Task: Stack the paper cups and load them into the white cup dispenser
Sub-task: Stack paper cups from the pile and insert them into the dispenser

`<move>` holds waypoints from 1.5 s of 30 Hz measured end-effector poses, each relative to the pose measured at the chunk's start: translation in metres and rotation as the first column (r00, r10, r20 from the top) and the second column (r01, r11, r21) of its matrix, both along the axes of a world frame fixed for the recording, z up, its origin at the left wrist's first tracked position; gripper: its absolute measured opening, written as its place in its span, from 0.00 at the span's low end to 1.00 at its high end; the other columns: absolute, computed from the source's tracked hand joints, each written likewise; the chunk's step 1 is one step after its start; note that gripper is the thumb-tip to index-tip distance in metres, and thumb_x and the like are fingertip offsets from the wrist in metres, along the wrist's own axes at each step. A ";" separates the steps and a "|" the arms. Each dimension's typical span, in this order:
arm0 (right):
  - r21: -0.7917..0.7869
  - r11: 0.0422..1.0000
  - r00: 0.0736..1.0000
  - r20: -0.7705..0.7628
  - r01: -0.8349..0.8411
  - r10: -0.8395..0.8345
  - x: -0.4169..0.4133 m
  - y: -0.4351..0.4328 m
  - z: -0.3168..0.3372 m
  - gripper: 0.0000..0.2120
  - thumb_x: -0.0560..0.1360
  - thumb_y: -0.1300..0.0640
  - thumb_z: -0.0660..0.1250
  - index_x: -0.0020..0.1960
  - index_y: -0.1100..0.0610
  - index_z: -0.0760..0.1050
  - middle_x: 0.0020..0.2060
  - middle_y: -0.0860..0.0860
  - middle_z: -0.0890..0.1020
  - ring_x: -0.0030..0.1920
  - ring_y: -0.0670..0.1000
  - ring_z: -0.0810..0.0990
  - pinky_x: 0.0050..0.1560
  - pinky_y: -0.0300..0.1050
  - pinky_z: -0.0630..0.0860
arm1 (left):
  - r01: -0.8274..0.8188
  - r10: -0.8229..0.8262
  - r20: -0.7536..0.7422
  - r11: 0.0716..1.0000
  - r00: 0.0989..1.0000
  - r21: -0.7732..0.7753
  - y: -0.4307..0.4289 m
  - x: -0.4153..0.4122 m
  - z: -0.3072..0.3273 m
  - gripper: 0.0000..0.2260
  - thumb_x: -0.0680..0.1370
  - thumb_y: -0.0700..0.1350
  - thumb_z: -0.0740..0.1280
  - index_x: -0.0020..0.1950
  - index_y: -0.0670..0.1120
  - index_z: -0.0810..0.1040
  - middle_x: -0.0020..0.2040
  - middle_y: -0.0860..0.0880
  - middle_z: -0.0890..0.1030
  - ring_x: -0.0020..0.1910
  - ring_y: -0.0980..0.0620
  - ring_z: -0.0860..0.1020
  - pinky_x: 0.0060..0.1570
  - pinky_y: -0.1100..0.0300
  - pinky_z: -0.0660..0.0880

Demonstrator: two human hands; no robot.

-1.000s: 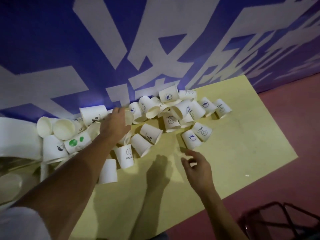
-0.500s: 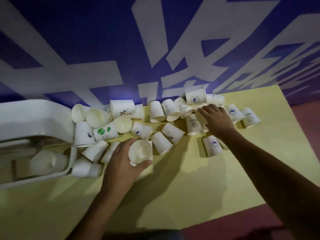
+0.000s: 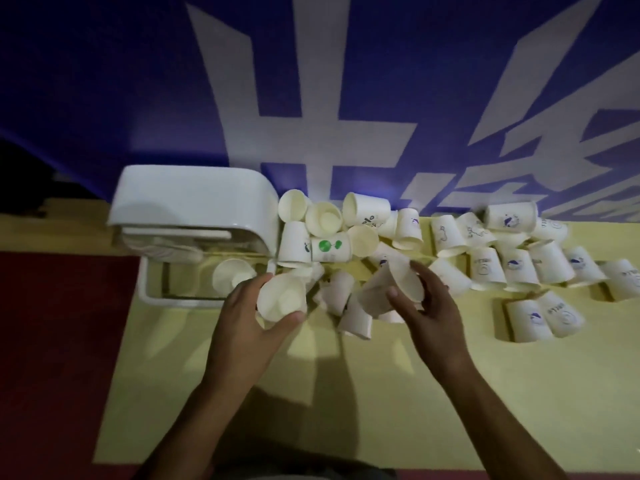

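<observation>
Nearest the camera, over the front of the yellow table (image 3: 381, 393), both hands are busy. The left hand (image 3: 242, 327) has its fingers wrapped round one paper cup (image 3: 280, 301), mouth tipped up toward the viewer. The right hand (image 3: 427, 306) has its fingers closed on a second cup (image 3: 391, 289), tilted with its mouth facing left toward the first, so nesting the two looks like the step in hand.

These cups should be very light and thin-walled, easy to crush, so a loose hold round the middle of the wall, below the rolled rim, seems safest; the smooth paper may slip if the hold is too slack, and nested cups may bind.

Just beyond the hands lies the pile of loose cups (image 3: 346, 237), mostly on their sides or upside down, touching and overlapping, spreading right along the table. They are plain white or cream, some with small blue prints, one with a green mark (image 3: 329, 247).

To the left of the pile, touching it, stands the white cup dispenser (image 3: 194, 199), with at least one cup (image 3: 232, 275) already lying in its open tray. Behind is a blue wall (image 3: 104, 81) with large white characters.
</observation>
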State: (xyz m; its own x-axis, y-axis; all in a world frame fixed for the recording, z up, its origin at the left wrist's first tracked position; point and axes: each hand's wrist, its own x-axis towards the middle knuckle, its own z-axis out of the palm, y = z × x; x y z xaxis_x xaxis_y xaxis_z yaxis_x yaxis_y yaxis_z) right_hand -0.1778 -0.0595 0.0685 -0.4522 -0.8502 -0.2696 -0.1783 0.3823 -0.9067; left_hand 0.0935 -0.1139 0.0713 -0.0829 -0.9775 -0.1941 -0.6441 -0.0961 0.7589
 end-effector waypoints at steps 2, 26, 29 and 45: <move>0.020 1.000 0.993 0.119 -0.013 0.011 0.043 0.000 -0.007 0.28 0.73 0.39 0.76 0.70 0.44 0.75 0.64 0.41 0.81 0.63 0.43 0.80 0.53 0.45 0.82 | -0.027 0.028 0.008 0.999 1.000 -0.035 -0.005 0.024 0.001 0.31 0.70 0.59 0.78 0.71 0.56 0.74 0.66 0.56 0.76 0.64 0.52 0.74 0.59 0.52 0.75; 0.034 0.978 0.953 0.218 0.208 -0.210 0.189 -0.009 0.009 0.29 0.66 0.44 0.82 0.62 0.47 0.76 0.54 0.41 0.84 0.55 0.53 0.84 0.52 0.52 0.81 | 0.180 -0.177 0.192 0.984 0.965 0.000 -0.076 0.109 -0.045 0.37 0.70 0.59 0.78 0.75 0.48 0.72 0.71 0.49 0.75 0.69 0.45 0.71 0.64 0.50 0.72; 0.009 0.984 0.974 0.140 0.178 -0.178 0.196 -0.017 0.008 0.28 0.66 0.45 0.83 0.62 0.42 0.75 0.58 0.42 0.82 0.56 0.50 0.83 0.52 0.52 0.83 | 0.150 -0.158 0.149 0.987 0.976 0.062 -0.074 0.110 -0.058 0.39 0.71 0.56 0.79 0.79 0.52 0.69 0.73 0.52 0.74 0.70 0.48 0.73 0.63 0.52 0.73; -0.054 0.966 0.916 -0.334 -0.253 0.221 0.254 -0.086 -0.056 0.36 0.68 0.41 0.79 0.71 0.51 0.72 0.63 0.45 0.78 0.61 0.47 0.76 0.58 0.48 0.77 | 0.172 -0.164 -0.053 0.962 0.985 0.212 -0.066 0.137 -0.063 0.49 0.69 0.56 0.81 0.82 0.60 0.55 0.79 0.57 0.67 0.75 0.54 0.69 0.70 0.49 0.73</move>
